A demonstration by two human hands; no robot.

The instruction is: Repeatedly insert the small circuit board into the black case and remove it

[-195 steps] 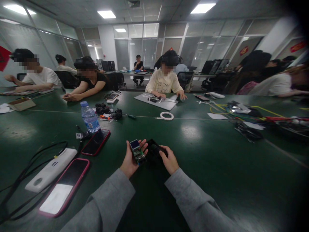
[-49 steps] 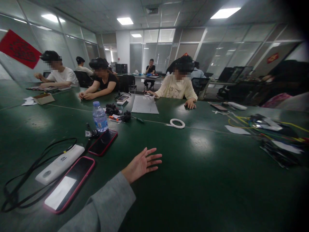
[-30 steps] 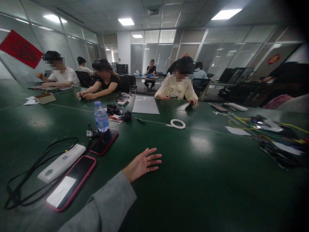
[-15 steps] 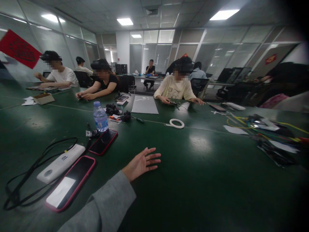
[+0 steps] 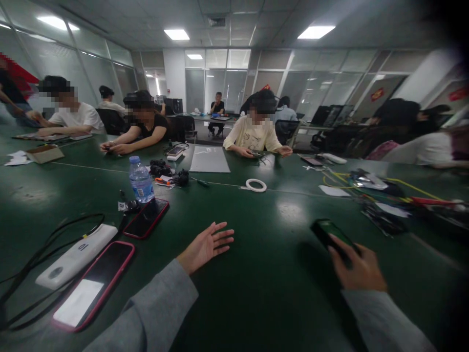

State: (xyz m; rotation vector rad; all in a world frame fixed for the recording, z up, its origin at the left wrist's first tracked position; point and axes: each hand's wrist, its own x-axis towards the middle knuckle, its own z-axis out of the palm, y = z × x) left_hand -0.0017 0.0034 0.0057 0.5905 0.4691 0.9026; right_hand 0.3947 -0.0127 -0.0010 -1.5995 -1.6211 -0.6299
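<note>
My left hand (image 5: 203, 248) lies at the middle of the green table (image 5: 256, 303), palm partly up, fingers spread and nothing in it. At the right, my right hand (image 5: 361, 269) grips a black phone (image 5: 326, 229), held tilted above the table with its shadow below. Its glossy face reflects green. Left of my left hand lie a phone in a pink case (image 5: 119, 254) with a white patch on its lower half, and a white device (image 5: 73, 259) marked "01" with a black cable. Beyond them is a phone with a red edge (image 5: 146, 218).
A water bottle (image 5: 141, 181) stands behind the phones, near black cable bundles (image 5: 161, 168) and a screwdriver (image 5: 202, 183). A white tape roll (image 5: 255, 185) and a grey panel (image 5: 209, 160) lie farther off. Tangled wires (image 5: 366, 183) are at right. Several people sit across the table.
My right hand has come into view from the right with the black phone in it. The view has turned slightly right. My left hand keeps its open pose on the table.
</note>
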